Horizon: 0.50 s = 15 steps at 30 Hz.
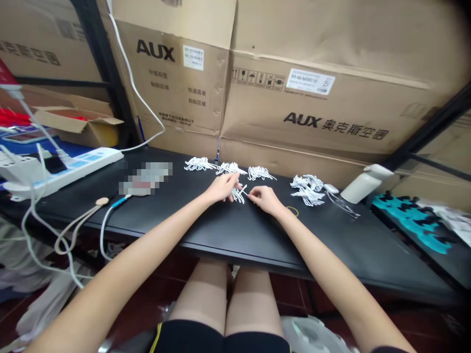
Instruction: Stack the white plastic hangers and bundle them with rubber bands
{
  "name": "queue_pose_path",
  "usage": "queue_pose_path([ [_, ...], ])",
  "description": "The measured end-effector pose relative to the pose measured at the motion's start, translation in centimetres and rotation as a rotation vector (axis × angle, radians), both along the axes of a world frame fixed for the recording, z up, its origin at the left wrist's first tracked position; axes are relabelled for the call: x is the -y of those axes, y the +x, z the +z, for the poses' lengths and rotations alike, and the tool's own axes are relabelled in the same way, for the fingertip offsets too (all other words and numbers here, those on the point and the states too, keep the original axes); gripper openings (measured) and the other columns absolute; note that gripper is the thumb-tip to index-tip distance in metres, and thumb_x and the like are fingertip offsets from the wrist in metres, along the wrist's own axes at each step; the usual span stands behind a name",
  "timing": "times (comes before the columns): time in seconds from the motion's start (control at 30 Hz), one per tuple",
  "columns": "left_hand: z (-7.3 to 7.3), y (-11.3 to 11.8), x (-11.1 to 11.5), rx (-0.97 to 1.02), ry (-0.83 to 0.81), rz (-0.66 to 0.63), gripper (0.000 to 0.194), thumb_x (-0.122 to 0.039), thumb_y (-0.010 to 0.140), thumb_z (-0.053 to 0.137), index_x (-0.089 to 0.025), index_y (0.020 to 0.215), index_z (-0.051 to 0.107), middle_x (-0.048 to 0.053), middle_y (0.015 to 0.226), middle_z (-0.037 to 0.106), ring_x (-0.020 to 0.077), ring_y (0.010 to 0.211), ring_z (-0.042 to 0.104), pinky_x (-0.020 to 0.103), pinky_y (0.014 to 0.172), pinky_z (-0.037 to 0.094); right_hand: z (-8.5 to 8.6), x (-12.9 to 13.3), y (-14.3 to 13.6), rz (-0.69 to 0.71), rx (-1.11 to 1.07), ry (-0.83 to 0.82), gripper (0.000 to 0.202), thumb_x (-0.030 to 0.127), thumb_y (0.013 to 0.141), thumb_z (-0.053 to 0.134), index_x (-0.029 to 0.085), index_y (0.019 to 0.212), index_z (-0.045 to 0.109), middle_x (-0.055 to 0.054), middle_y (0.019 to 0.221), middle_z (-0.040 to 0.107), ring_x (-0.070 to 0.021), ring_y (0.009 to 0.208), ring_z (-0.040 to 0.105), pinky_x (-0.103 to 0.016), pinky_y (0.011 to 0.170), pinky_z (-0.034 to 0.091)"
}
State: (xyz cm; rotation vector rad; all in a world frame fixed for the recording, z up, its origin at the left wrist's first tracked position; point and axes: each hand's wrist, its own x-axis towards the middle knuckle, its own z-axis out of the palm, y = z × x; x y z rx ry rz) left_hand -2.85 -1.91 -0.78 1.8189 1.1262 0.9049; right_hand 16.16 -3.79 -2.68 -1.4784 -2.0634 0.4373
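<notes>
My left hand (224, 187) is curled over a small bunch of thin white strips (239, 194), its fingers closed on them near the table's middle. Part of that bunch is hidden under the fingers. Just to the right, my right hand (265, 199) pinches the end of one white strip (246, 192) between thumb and fingertips. Behind the hands lie more heaps of the same strips: a left heap (199, 163), a middle heap (231, 168) and a right heap (259, 172). Their ends look hooked or bent.
Farther right are a larger white pile (308, 189), a cable with a white plug (331, 189) and a tipped white bottle (366, 184). A yellow band (293, 211) lies by my right wrist. On the left sit a power strip (69, 169) and a phone-like object (147, 179). Cartons (309, 103) wall the back.
</notes>
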Motion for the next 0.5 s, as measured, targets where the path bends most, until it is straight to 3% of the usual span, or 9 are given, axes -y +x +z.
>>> queue_pose_path([
  [0.17, 0.0, 0.0, 0.4, -0.11, 0.05, -0.045, 0.041, -0.048, 0.092, 0.035, -0.015, 0.081, 0.058, 0.008, 0.099, 0.071, 0.0086, 0.04, 0.058, 0.018, 0.031, 0.035, 1.1, 0.6, 0.8, -0.008, 0.016, -0.117, 0.01, 0.016, 0.079, 0.057, 0.014, 0.072, 0.064, 0.0, 0.056, 0.061, -0.0107, 0.049, 0.055, -0.021, 0.054, 0.043],
  [0.33, 0.0, 0.1, 0.3, -0.066, 0.027, -0.022, 0.042, -0.051, 0.092, 0.036, -0.016, 0.081, 0.054, 0.008, 0.094, 0.072, 0.0082, 0.039, 0.057, 0.018, 0.031, 0.035, 1.4, 0.2, 2.5, -0.084, 0.04, -0.24, 0.009, 0.006, 0.074, 0.058, 0.014, 0.071, 0.063, -0.002, 0.057, 0.063, -0.0109, 0.046, 0.057, -0.018, 0.042, 0.041],
  [0.5, 0.1, 0.1, 0.2, -0.008, 0.036, -0.021, 0.044, -0.056, 0.091, 0.035, -0.016, 0.083, 0.052, 0.007, 0.077, 0.072, 0.0093, 0.035, 0.054, 0.018, 0.031, 0.034, 1.7, -0.3, 3.9, -0.124, -0.035, -0.2, 0.008, 0.008, 0.074, 0.059, 0.014, 0.07, 0.063, -0.002, 0.055, 0.062, -0.0125, 0.046, 0.058, -0.021, 0.045, 0.047],
])
